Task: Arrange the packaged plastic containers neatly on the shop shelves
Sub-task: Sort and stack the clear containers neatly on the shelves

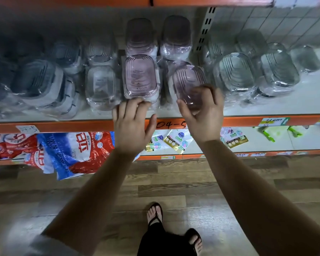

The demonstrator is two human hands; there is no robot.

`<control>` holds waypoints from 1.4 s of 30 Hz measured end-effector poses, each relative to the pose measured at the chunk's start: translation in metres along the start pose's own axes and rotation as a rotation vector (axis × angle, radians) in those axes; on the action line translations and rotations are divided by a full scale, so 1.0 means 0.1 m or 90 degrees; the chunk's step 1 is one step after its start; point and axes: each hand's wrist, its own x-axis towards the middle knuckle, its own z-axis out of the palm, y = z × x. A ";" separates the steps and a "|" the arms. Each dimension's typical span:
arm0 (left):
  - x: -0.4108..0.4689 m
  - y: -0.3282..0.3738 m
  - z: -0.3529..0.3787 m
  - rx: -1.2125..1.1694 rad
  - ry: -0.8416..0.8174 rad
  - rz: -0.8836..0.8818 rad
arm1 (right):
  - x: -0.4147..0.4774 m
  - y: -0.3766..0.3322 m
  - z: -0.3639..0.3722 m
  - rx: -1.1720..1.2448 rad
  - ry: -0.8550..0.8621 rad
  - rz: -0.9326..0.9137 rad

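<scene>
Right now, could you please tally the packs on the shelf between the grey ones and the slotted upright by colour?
Pink packs: 4, including the pink pack the right hand grips
Clear packs: 2
Total: 6

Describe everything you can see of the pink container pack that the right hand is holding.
The pink container pack is a translucent rose-tinted tub with rounded corners and ridged rings on its top face, wrapped in glossy clear film. It sits near the front edge of the shelf, skewed against the neighbouring pink pack. The right hand grips its near end, thumb one side, fingers the other. Blur hides finer detail.
</scene>
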 end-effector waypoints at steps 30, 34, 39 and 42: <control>-0.10 1.24 -0.70 0.016 -0.140 0.064 | -0.47 -0.15 -1.25 -0.121 -0.046 -0.032; -0.11 1.62 -1.07 0.019 -0.098 0.075 | -0.65 -0.21 -1.82 -0.114 -0.036 -0.034; 0.00 2.11 -1.50 0.022 -0.062 0.065 | -0.72 -0.36 -2.49 -0.123 -0.025 -0.078; 0.19 2.40 -1.65 0.007 -0.056 0.074 | -0.63 -0.44 -2.84 -0.160 -0.025 -0.138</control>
